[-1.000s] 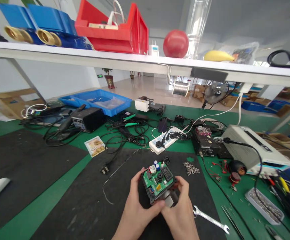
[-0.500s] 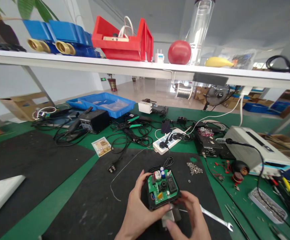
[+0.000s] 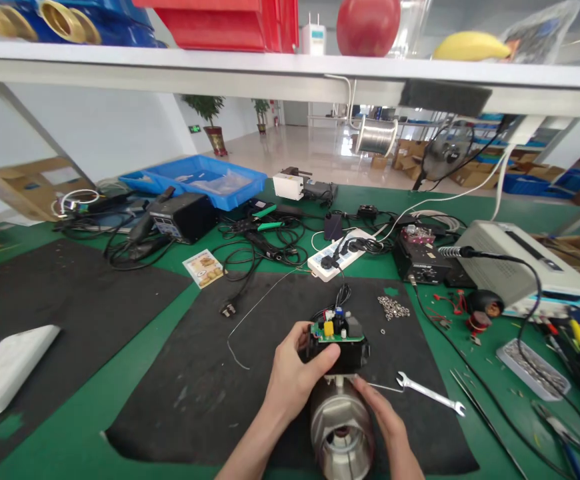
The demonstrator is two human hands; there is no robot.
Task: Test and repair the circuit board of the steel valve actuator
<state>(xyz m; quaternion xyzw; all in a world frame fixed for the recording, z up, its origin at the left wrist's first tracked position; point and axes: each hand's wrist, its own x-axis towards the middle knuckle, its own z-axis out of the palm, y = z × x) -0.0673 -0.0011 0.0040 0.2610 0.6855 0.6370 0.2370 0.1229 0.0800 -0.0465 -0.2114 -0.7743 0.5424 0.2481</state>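
red bin (image 3: 230, 23) cut off at top, white object (image 3: 10, 373) cut off at left, left hand (image 3: 293, 370) partly hidden behind black housing (image 3: 353, 355)

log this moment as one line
left hand: on circuit unit | right hand: at metal fitting | wrench: on mat, right side

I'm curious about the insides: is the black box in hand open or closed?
Open: the black box shows its green circuit board, with no cover over it.
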